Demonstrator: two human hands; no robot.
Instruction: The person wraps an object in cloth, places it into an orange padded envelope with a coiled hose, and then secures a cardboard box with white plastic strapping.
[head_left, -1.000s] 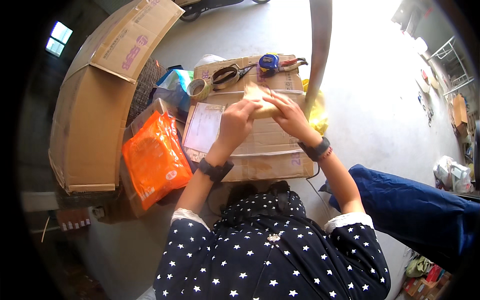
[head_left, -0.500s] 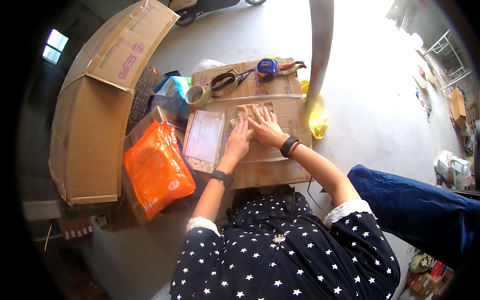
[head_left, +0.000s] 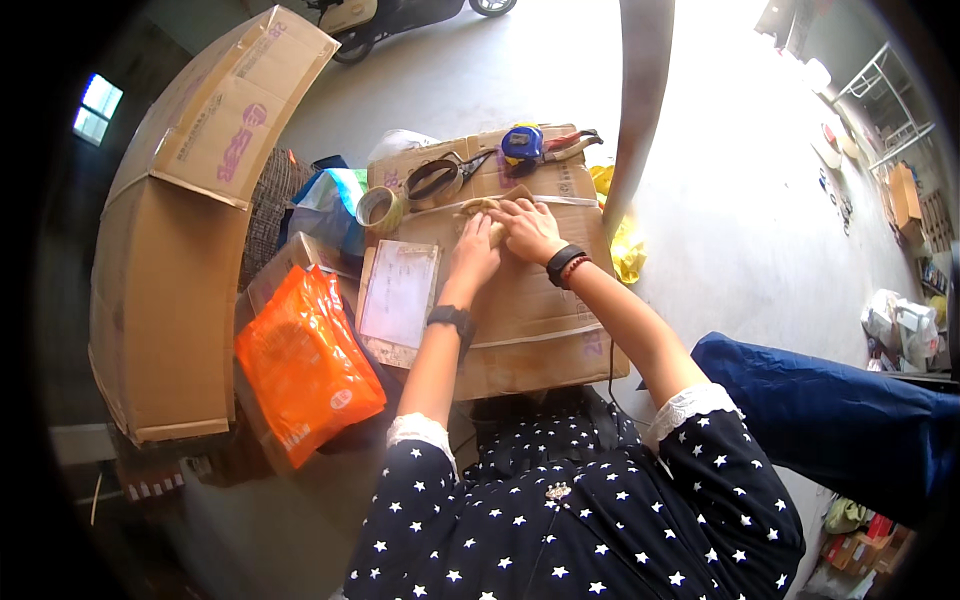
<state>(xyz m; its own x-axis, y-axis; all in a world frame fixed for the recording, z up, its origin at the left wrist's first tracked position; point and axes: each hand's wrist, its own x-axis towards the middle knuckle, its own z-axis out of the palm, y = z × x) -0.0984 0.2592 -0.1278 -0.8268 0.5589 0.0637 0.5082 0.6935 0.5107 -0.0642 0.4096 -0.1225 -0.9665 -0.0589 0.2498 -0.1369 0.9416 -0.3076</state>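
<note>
A tan cloth (head_left: 478, 206) lies bunched on a cardboard carton (head_left: 535, 310) in front of me. My left hand (head_left: 473, 255) grips its near left side with the fingers bent. Across from it, my right hand (head_left: 528, 230) has its fingers curled over the cloth's right part, hiding much of it. The hands almost meet at the fingertips. Left of them is a white sheet (head_left: 402, 292) on a thin worn board. Beyond the cloth sit a roll of tape (head_left: 366, 210), a dark ring-shaped strap (head_left: 440, 166), a blue tape measure (head_left: 521, 144) and a red-handled tool (head_left: 570, 143).
An orange plastic packet (head_left: 310, 365) lies to my left, beside a large open cardboard box (head_left: 185, 310). A brown post (head_left: 645, 95) rises at the carton's far right, near a yellow bag (head_left: 628, 250). Dark blue fabric (head_left: 800, 410) covers something on my right.
The cloth, spread flat before, is now gathered into a bunch. Both hands have shifted slightly farther away, and their outstretched fingers have curled onto it.
</note>
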